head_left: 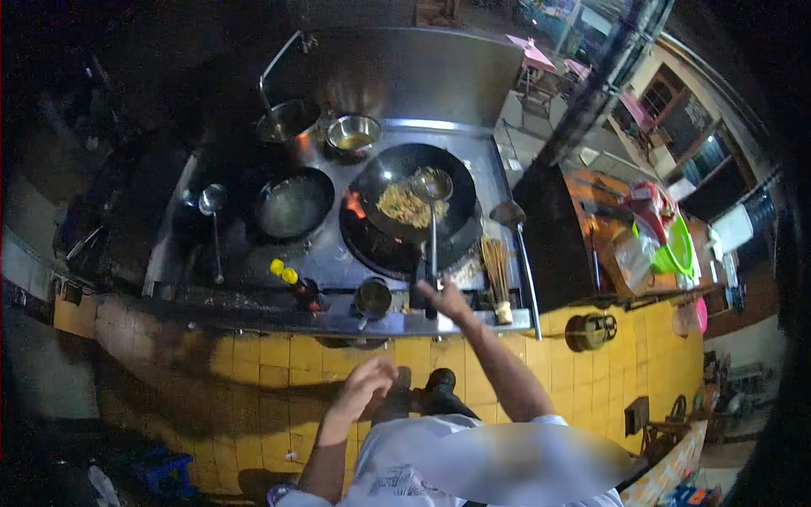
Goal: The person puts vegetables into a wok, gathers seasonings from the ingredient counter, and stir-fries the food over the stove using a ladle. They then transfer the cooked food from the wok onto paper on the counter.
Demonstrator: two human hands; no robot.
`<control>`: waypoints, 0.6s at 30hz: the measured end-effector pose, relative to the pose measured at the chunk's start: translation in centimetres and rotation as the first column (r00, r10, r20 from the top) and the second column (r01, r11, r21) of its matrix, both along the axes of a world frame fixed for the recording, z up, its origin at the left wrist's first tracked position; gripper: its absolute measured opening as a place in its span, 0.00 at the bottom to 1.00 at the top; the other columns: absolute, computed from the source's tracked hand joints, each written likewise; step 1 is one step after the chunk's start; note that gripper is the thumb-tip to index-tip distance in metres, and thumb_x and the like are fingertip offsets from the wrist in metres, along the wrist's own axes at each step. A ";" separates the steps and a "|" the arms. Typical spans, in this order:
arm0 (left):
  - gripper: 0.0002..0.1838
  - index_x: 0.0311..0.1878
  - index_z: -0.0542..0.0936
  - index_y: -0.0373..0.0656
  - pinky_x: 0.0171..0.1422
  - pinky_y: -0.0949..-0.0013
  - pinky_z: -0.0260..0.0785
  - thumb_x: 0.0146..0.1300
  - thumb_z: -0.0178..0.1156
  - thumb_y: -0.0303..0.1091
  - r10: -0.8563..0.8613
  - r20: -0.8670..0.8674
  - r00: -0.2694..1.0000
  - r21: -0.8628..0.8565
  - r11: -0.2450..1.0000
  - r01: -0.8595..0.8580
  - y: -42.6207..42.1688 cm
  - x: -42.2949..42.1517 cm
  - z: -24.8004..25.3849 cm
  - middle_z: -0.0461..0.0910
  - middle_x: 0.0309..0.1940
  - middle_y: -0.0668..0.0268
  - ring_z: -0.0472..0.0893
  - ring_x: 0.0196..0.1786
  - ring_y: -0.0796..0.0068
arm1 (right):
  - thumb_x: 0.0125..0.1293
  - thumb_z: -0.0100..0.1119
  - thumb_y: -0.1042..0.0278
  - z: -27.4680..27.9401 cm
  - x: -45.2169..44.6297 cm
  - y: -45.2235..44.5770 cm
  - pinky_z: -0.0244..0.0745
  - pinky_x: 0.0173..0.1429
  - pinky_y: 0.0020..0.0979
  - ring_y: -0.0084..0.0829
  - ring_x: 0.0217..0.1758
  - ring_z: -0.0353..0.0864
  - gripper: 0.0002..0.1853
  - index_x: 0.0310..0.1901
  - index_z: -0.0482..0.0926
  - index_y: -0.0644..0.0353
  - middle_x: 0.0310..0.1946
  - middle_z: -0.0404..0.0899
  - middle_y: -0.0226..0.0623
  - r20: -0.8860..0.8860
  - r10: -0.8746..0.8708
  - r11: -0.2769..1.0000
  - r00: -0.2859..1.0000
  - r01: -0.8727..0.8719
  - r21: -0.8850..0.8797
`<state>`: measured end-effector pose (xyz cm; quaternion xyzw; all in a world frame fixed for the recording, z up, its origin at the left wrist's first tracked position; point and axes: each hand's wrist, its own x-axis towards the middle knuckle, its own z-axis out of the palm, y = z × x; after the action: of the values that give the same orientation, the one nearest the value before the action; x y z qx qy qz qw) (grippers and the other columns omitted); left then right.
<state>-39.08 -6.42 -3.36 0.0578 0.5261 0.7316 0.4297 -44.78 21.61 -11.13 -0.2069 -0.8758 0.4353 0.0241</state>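
Near your worktop's [325, 253] left edge lies a small ladle [213, 201], then a dark pan [296, 208]. Your left hand [366, 384] hangs off the front edge, fingers loosely curled, partly open. Right of centre, stringy food [402, 208] sits in the wok [393, 171]; at the front edge your right hand [448, 302] grips the long ladle [432, 184]. A brush [497, 266] lies near the front right corner.

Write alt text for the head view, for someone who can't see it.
A person's right hand holds a ladle over food in a wok on a steel stove, flame showing at the wok's left. The left hand appears empty, apart from the stove. A second pan sits left of the wok.
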 end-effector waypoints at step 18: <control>0.26 0.57 0.68 0.36 0.50 0.63 0.70 0.59 0.62 0.39 0.067 -0.427 0.902 -0.543 0.779 -0.314 11.9 -8.9 -11.4 0.77 0.46 0.54 0.77 0.46 0.64 | 0.54 0.56 0.69 1.7 0.2 14.0 0.73 0.39 0.53 0.60 0.36 0.77 0.21 0.50 0.70 0.65 0.29 0.77 0.62 0.134 0.222 0.924 0.966 -0.252 0.287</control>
<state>-48.00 5.49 -14.78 0.0065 0.8068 0.5416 0.2361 -44.63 35.65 -9.40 -0.1143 -0.9507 0.2854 -0.0408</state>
